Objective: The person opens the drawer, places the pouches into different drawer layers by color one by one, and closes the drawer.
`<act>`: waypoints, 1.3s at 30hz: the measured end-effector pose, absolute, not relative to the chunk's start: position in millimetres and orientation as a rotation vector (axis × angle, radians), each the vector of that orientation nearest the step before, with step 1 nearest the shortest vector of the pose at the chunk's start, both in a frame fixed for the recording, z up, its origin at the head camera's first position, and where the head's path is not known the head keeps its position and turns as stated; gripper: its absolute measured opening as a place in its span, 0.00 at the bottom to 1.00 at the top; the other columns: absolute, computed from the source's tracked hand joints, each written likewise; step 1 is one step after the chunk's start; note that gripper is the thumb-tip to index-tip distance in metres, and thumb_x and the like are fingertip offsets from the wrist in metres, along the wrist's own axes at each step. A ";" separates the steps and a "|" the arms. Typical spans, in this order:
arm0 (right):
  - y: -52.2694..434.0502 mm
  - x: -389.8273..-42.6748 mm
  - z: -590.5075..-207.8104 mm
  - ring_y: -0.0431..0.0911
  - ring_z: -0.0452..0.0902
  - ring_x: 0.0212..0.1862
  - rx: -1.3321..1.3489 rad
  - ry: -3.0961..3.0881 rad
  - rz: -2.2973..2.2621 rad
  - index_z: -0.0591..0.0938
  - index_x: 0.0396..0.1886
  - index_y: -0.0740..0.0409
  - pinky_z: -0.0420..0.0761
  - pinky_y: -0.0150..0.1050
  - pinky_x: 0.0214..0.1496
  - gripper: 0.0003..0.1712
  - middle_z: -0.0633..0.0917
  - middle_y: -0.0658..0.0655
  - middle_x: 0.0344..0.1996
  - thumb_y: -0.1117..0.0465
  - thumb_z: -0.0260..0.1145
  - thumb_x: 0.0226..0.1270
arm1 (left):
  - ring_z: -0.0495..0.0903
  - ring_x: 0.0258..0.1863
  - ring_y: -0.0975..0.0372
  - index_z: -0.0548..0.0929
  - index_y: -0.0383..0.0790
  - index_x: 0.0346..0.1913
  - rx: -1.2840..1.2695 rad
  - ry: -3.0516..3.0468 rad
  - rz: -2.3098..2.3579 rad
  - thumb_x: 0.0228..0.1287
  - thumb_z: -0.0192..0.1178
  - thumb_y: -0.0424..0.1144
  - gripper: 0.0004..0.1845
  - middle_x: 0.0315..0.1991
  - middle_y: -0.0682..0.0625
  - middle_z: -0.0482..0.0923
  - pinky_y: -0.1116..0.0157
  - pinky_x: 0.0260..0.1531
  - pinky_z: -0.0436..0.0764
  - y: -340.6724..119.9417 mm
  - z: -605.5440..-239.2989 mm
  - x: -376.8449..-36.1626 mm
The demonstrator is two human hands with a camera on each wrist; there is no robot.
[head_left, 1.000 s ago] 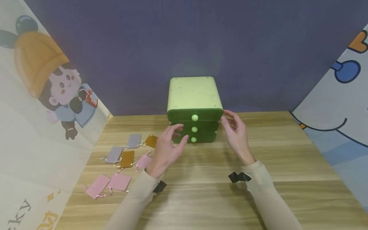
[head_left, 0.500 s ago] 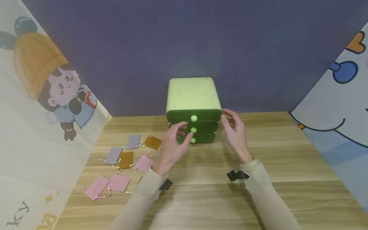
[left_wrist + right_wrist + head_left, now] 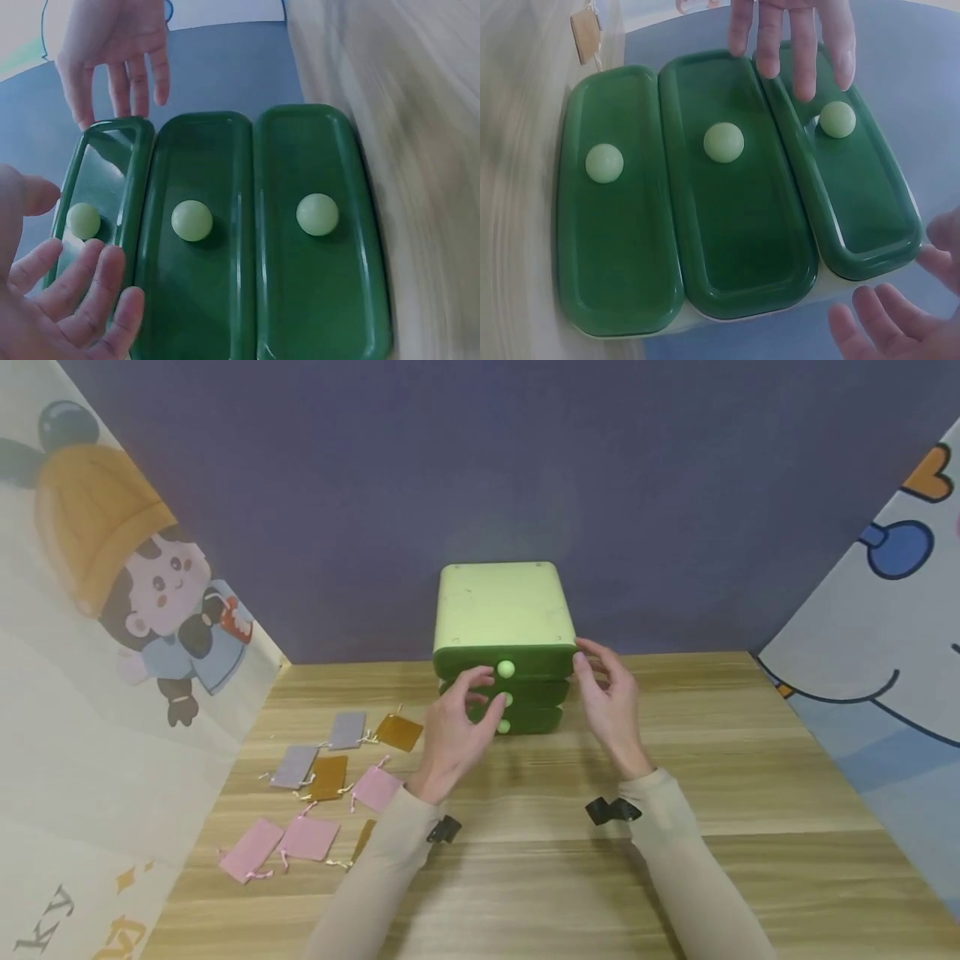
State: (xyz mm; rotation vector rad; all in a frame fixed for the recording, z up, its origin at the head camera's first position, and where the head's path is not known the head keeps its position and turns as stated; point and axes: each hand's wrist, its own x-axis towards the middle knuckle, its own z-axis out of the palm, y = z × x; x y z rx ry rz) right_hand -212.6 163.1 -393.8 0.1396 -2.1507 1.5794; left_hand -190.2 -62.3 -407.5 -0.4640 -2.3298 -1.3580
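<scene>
A small cabinet with a pale green top (image 3: 504, 602) stands against the back wall. Its three dark green drawers are stacked, each with a round pale knob; all appear closed. My left hand (image 3: 459, 731) hovers before the drawer fronts, fingers loosely bent near the top knob (image 3: 506, 669) and apart from it in the left wrist view. My right hand (image 3: 613, 710) is at the cabinet's upper right corner, thumb and fingers spread by the end of the top drawer (image 3: 855, 187). Whether its fingertips touch the cabinet, I cannot tell.
Several drawstring pouches lie on the wooden table (image 3: 570, 877) at the left: pink (image 3: 311, 838), brown (image 3: 327, 777) and grey (image 3: 347, 730). One brown pouch (image 3: 363, 839) is partly under my left forearm. Printed panels flank the table, and a dark blue wall (image 3: 360, 510) closes the back.
My left hand has moved right and slightly up, from the drawers' left end toward the top knob. My right hand has stayed by the corner, shifting slightly left. The drawers look unchanged.
</scene>
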 end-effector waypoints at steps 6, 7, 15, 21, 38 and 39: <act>161.1 -218.0 -393.0 0.53 0.83 0.62 0.158 -2.149 1.482 0.85 0.66 0.53 0.84 0.30 0.54 0.19 0.84 0.56 0.67 0.54 0.62 0.83 | 0.90 0.43 0.53 0.80 0.44 0.67 -0.471 -2.338 -1.359 0.73 0.67 0.43 0.23 0.56 0.45 0.88 0.52 0.50 0.88 -55.2 -408.3 -195.3; 160.6 -218.7 -392.6 0.53 0.83 0.62 0.159 -2.150 1.478 0.85 0.67 0.53 0.85 0.32 0.55 0.20 0.84 0.56 0.67 0.54 0.62 0.83 | 0.90 0.43 0.53 0.80 0.44 0.67 -0.472 -2.332 -1.364 0.73 0.67 0.42 0.22 0.55 0.45 0.88 0.52 0.49 0.88 -54.1 -408.7 -196.3; 159.2 -223.5 -391.8 0.53 0.83 0.66 0.139 -2.148 1.525 0.82 0.70 0.53 0.88 0.41 0.57 0.22 0.82 0.55 0.69 0.52 0.63 0.83 | 0.90 0.41 0.55 0.81 0.45 0.65 -0.471 -2.298 -1.372 0.74 0.66 0.41 0.20 0.53 0.47 0.89 0.53 0.47 0.88 -48.6 -409.0 -204.4; 160.1 -225.2 -391.1 0.53 0.80 0.67 0.143 -2.133 1.616 0.82 0.70 0.51 0.83 0.26 0.49 0.23 0.83 0.55 0.69 0.49 0.61 0.84 | 0.91 0.39 0.55 0.83 0.43 0.63 -0.484 -2.260 -1.331 0.74 0.66 0.40 0.18 0.49 0.46 0.90 0.53 0.45 0.89 -45.5 -406.7 -208.2; 165.7 -226.2 -389.0 0.50 0.80 0.63 0.173 -2.152 1.702 0.82 0.71 0.50 0.83 0.34 0.56 0.24 0.83 0.56 0.69 0.46 0.59 0.85 | 0.91 0.39 0.58 0.86 0.42 0.57 -0.448 -2.226 -1.259 0.75 0.66 0.39 0.12 0.43 0.49 0.91 0.60 0.44 0.89 -40.1 -408.5 -213.3; 166.0 -226.3 -388.6 0.47 0.81 0.62 0.175 -2.152 1.709 0.82 0.71 0.50 0.82 0.31 0.54 0.24 0.83 0.56 0.69 0.46 0.59 0.85 | 0.91 0.39 0.58 0.86 0.42 0.57 -0.446 -2.227 -1.261 0.75 0.66 0.39 0.12 0.43 0.49 0.91 0.60 0.44 0.89 -40.2 -408.6 -213.0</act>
